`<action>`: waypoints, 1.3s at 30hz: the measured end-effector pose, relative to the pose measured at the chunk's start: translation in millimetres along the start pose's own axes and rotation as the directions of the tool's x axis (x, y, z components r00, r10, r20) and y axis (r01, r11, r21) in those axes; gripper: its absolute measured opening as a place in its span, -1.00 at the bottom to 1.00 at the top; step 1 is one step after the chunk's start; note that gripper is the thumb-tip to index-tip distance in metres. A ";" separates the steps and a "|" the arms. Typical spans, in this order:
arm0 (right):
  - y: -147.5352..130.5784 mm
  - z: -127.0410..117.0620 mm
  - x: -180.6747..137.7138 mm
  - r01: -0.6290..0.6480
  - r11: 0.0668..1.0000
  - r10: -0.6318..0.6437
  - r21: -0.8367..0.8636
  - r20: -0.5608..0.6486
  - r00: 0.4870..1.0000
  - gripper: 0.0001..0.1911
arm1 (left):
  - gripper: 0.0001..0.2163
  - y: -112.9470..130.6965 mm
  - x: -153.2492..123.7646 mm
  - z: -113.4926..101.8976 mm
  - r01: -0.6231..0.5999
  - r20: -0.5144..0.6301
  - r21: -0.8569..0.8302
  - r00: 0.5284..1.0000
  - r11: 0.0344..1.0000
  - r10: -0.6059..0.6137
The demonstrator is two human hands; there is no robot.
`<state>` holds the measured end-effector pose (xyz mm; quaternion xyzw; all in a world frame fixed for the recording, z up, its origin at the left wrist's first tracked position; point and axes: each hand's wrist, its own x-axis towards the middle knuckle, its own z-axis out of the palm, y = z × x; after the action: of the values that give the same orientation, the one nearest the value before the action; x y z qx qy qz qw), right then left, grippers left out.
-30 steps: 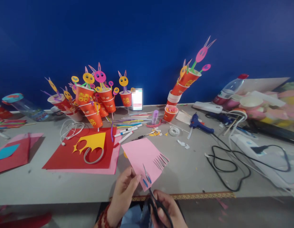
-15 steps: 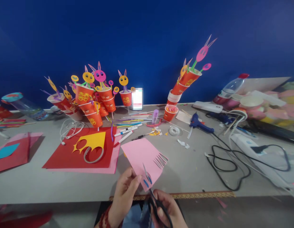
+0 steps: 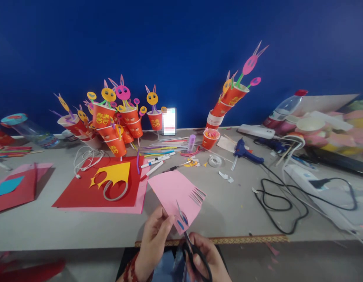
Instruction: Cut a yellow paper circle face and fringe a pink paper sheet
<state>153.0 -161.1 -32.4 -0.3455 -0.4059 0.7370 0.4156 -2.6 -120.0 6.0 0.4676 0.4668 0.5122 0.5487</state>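
A pink sheet of paper point(image 3: 169, 186) hangs over the table's front edge area, its near corner pinched between the thumb and fingers of my left hand point(image 3: 156, 229). Narrow slits are cut out along its right side, and two blue ovals mark the near corner. My right hand point(image 3: 206, 254) is closed round the black handles of a pair of scissors point(image 3: 185, 235). The blades lie at the near corner of the sheet, beside the blue ovals, pointing away from me. Whether the blades are biting into the paper is hard to make out.
Red sheets point(image 3: 78, 188) with a yellow cut-out scrap point(image 3: 119, 172) and a white cable lie left. Decorated red paper cups point(image 3: 103, 115) stand behind. Markers point(image 3: 158, 159), a tape roll point(image 3: 214, 160), a blue glue gun point(image 3: 247, 152) and its black cord point(image 3: 275, 225) are right of them.
The pink paper has shifted very slightly left and up. Both hands keep nearly the same position and hold.
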 end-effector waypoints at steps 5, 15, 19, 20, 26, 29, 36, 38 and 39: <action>-0.7 1.4 1.3 0.026 1.000 -0.026 0.002 -0.021 0.999 -0.35 | -0.78 -0.6 -0.3 1.5 -0.008 -0.001 -0.025 1.000 1.000 0.008; -2.6 0.9 3.4 0.037 0.999 -0.037 -0.017 -0.013 0.999 -0.34 | -0.82 -5.7 -0.5 2.6 0.003 -0.028 -0.070 1.000 0.998 -0.005; 0.0 -2.6 3.5 0.018 0.998 -0.018 -0.057 0.006 1.000 -0.34 | -0.80 -5.9 0.9 2.6 0.006 -0.016 -0.072 1.000 0.997 -0.007; -0.1 -3.4 3.4 0.016 0.997 -0.015 -0.081 0.006 1.000 -0.34 | -0.79 -6.2 1.2 2.5 0.007 -0.021 -0.065 1.000 0.998 -0.008; -0.1 -5.0 3.1 0.010 0.988 -0.015 -0.156 -0.034 0.999 -0.32 | -0.74 -7.6 1.0 2.3 0.032 -0.051 -0.039 0.998 0.999 -0.034; 1.7 -4.3 2.9 -0.012 0.987 0.005 -0.160 -0.046 0.999 -0.31 | -0.74 -8.3 0.9 3.0 0.033 -0.058 -0.047 0.998 0.998 -0.036; -3.8 -2.2 3.3 -0.009 0.987 0.001 -0.159 -0.051 0.999 -0.33 | -0.78 -12.9 2.4 2.1 0.035 -0.055 -0.076 0.998 0.996 -0.039; -5.4 -1.0 2.8 -0.018 0.989 0.011 -0.147 -0.050 0.999 -0.33 | -0.78 -15.6 2.3 0.9 0.045 -0.066 -0.087 0.997 0.995 -0.050; -5.4 -0.3 2.3 -0.030 0.990 0.023 -0.135 -0.056 0.998 -0.33 | -0.79 -17.0 2.3 0.4 0.054 -0.065 -0.098 0.996 0.994 -0.061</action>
<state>154.0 -157.1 -28.1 -0.3983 -0.4389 0.7035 0.3922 0.0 -118.4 -10.8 0.4094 0.4733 0.5335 0.5690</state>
